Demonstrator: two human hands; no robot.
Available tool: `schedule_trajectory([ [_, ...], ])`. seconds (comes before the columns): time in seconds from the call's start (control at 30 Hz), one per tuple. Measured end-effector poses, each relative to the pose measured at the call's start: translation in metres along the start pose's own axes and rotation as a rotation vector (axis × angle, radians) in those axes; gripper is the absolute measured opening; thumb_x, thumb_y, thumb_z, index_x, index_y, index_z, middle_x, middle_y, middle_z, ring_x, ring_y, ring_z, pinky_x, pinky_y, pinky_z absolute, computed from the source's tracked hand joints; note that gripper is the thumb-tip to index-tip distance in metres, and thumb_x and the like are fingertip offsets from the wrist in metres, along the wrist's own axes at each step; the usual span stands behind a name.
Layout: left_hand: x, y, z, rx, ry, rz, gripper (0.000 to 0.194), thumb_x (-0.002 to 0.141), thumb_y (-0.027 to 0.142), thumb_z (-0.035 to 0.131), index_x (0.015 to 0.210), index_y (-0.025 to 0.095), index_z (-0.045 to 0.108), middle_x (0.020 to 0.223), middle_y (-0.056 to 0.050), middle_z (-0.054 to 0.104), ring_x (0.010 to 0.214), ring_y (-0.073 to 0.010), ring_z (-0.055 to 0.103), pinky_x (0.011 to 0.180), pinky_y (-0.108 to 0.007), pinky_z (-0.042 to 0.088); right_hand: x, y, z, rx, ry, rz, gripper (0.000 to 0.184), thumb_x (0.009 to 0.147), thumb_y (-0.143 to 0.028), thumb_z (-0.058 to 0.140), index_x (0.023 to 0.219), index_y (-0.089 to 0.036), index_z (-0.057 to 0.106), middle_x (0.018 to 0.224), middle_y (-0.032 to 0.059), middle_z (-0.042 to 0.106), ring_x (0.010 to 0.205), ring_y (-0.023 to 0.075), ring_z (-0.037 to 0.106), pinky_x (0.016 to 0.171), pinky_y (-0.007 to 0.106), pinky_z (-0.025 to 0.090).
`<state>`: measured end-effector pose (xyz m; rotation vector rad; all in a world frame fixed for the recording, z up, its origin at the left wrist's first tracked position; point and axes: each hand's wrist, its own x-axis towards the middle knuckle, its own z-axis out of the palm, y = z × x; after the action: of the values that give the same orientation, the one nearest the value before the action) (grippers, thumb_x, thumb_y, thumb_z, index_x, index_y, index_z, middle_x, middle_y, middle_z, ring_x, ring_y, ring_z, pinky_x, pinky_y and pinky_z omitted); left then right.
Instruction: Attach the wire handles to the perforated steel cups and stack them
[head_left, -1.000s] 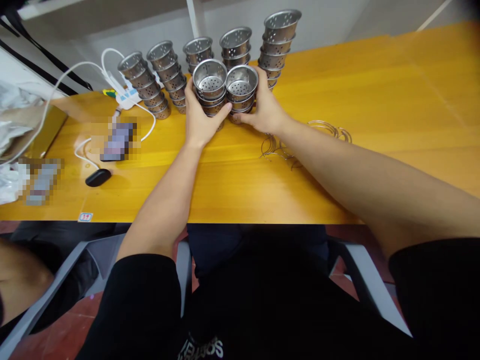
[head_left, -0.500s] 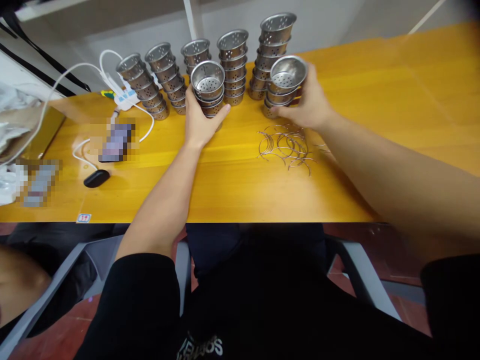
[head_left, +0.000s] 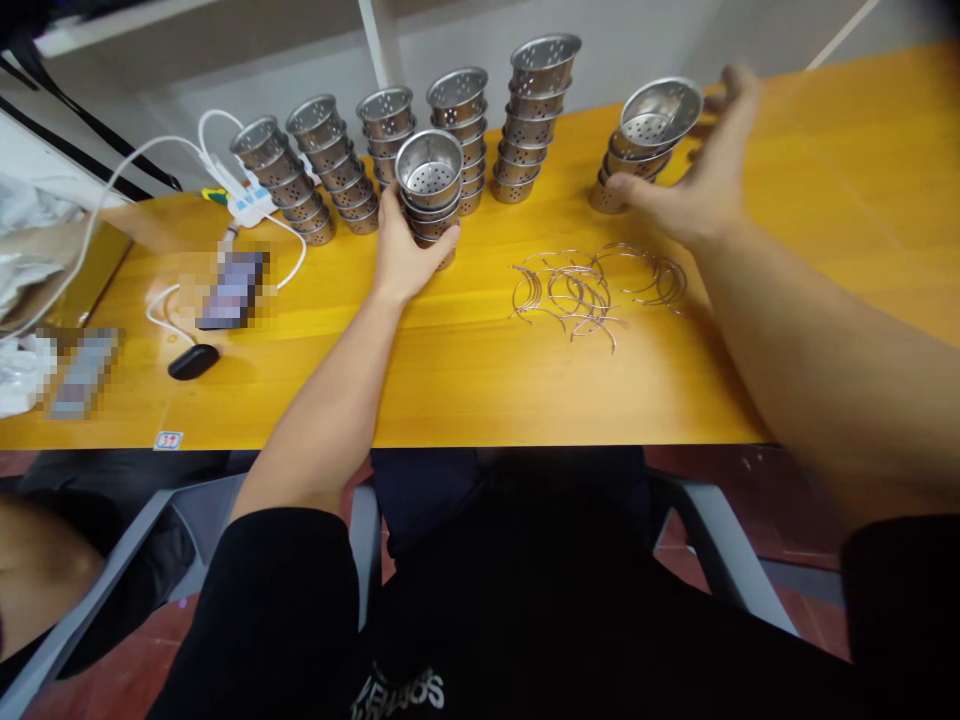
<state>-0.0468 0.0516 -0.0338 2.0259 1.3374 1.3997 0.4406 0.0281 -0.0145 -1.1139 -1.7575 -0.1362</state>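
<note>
My left hand (head_left: 405, 250) is wrapped round a short stack of perforated metal strainer cups (head_left: 430, 182), which stands upright in front of the back row. To the right, another short stack of strainer cups (head_left: 646, 140) rests on the table, its top cup tipped a little to the right. Around that stack my right hand (head_left: 709, 180) is spread, the thumb at its lower front and the fingers apart behind its right side; whether the thumb touches is hard to tell. Several thin curved wire pieces (head_left: 581, 290) lie loose between the hands, nearer the front.
Several taller stacks of strainer cups (head_left: 536, 125) line the back of the yellow table (head_left: 465, 390). At left are a power strip (head_left: 253, 203) with white cables, a phone (head_left: 234, 290), a black oval device (head_left: 193, 362) and plastic bags (head_left: 26, 220). A person's leg (head_left: 45, 570) shows at lower left.
My right hand and the stack at it have moved right, away from the tall stacks, and its fingers have spread. My left hand with its stack sits slightly further right and lower.
</note>
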Motion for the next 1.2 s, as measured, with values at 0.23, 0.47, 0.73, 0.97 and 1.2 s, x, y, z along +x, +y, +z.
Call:
schedule_trajectory([
  [0.23, -0.004, 0.006, 0.009, 0.013, -0.041, 0.0, 0.105, 0.089, 0.093, 0.106, 0.167, 0.037, 0.063, 0.17, -0.016, 0.07, 0.173, -0.0442, 0.068, 0.16, -0.066, 0.047, 0.024, -0.141, -0.014, 0.064, 0.086, -0.459, 0.093, 0.118, -0.092, 0.067, 0.197, -0.052, 0.04, 0.172, 0.0142, 0.06, 0.159, 0.0511, 0.069, 0.127, 0.07, 0.067],
  [0.47, -0.012, 0.026, 0.006, -0.008, -0.072, 0.032, 0.102, 0.094, 0.093, 0.102, 0.172, 0.039, 0.063, 0.171, -0.015, 0.07, 0.179, -0.0455, 0.064, 0.162, -0.07, 0.043, 0.035, -0.138, 0.002, -0.284, -0.225, -0.085, 0.098, 0.095, -0.053, 0.114, 0.177, -0.051, 0.06, 0.202, 0.017, 0.043, 0.189, 0.0628, 0.039, 0.156, 0.094, 0.022],
  [0.73, -0.01, 0.02, 0.016, -0.024, -0.08, -0.013, 0.105, 0.088, 0.087, 0.111, 0.169, 0.038, 0.065, 0.174, -0.017, 0.068, 0.175, -0.0462, 0.065, 0.162, -0.069, 0.045, 0.014, -0.125, 0.003, 0.058, -0.346, -0.238, 0.083, 0.105, -0.046, 0.097, 0.18, -0.038, 0.063, 0.167, 0.0211, 0.074, 0.145, 0.0495, 0.077, 0.127, 0.076, 0.069],
  [0.97, -0.011, 0.018, 0.018, -0.02, -0.078, -0.005, 0.103, 0.081, 0.094, 0.112, 0.157, 0.036, 0.073, 0.164, -0.016, 0.074, 0.168, -0.0474, 0.07, 0.155, -0.074, 0.053, 0.007, -0.161, 0.082, 0.476, -0.562, 0.095, 0.123, 0.081, -0.094, 0.111, 0.18, -0.046, 0.057, 0.167, 0.0097, 0.08, 0.144, 0.0457, 0.08, 0.111, 0.069, 0.078],
  [1.2, -0.024, 0.023, 0.027, -0.085, -0.196, -0.012, 0.082, 0.102, 0.065, 0.106, 0.167, 0.035, 0.065, 0.173, -0.018, 0.066, 0.155, -0.0406, 0.076, 0.133, -0.069, 0.075, 0.029, -0.188, 0.094, 0.611, -0.507, 0.358, 0.132, 0.057, -0.121, 0.102, 0.168, -0.06, 0.065, 0.154, -0.0079, 0.089, 0.156, 0.0437, 0.069, 0.131, 0.076, 0.065],
])
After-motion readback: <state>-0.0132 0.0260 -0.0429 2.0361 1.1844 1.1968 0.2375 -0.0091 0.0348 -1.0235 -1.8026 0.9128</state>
